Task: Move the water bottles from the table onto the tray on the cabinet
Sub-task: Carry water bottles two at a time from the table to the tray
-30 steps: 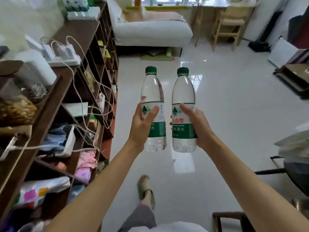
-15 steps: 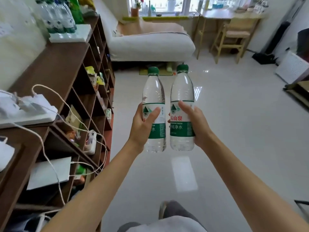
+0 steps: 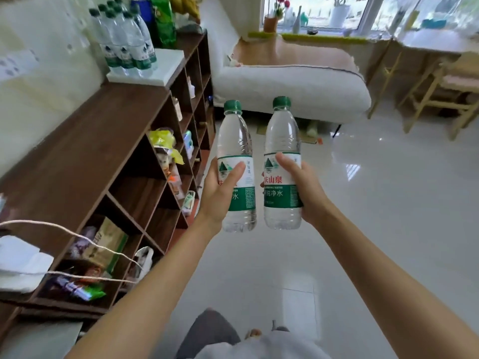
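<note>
Head view: brown cabinet [image 3: 85, 156] fills the left, sofa [image 3: 290, 81] top centre. White tray [image 3: 166, 71] upper left already carries bottles [image 3: 124, 40]. Mid-frame, left hand [image 3: 220, 193] grips left bottle [image 3: 237, 141], right hand [image 3: 305, 193] right bottle [image 3: 282, 136], both upright over open floor.

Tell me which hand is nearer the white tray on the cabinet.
Left. The left hand is on the cabinet side, below-right of the white tray; the right hand is farther right.
</note>
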Demonstrator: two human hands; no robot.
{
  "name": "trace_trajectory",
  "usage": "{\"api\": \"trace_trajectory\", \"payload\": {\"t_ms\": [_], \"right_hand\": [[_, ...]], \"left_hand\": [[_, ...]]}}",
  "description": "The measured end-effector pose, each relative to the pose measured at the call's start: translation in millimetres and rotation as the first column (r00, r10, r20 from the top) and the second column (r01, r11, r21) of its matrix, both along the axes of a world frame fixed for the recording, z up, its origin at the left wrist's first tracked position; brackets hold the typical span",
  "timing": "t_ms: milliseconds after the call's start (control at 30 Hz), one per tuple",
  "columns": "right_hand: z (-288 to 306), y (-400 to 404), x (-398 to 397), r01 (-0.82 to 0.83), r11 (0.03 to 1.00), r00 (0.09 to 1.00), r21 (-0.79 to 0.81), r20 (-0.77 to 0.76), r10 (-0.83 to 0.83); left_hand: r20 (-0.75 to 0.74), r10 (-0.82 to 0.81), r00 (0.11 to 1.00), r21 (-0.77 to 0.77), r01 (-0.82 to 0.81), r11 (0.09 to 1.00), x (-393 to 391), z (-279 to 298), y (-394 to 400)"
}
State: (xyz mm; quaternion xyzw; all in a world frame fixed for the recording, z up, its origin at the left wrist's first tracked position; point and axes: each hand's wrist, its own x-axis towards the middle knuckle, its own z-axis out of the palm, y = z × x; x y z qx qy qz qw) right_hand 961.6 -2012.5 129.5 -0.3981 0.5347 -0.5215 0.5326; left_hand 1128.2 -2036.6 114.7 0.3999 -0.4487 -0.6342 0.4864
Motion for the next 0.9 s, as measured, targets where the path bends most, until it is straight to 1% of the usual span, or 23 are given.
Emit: {"api": "trace_trajectory", "payload": {"t_ms": [233,433,533,700,800,900], "right_hand": [[-6,-166,-12,-0.083,0.996,0.996,-0.008,-0.025,0.083],[3,-303,-6,-0.056,0.998,0.998,-0.008,-0.011,0.056],[14,-372,-3,-0.046,0.999,0.999,-0.026,-0.029,0.045],[17,-468,-3,-0.06,0.998,0.997,-0.013,-0.044,0.059],[15,-536,-6,-0.099,0.995,0.994,-0.017,-0.048,0.098],[12,-608,-11,-0.173,0.985,0.983,-0.025,-0.068,0.171]], "left_hand": [[-0.031,0.122,0.992,0.01,-0.121,0.993,-9,-4,-155],[-0.018,0.144,0.989,-0.032,-0.145,0.989,-4,3,-294],[0.042,0.154,0.987,-0.096,-0.15,0.984,-1,11,-365],[0.077,0.213,0.974,-0.126,-0.202,0.971,3,12,-453],[0.1,0.256,0.962,-0.149,-0.24,0.959,4,8,-513],[0.121,0.319,0.94,-0.173,-0.297,0.939,-2,3,-571]]}}
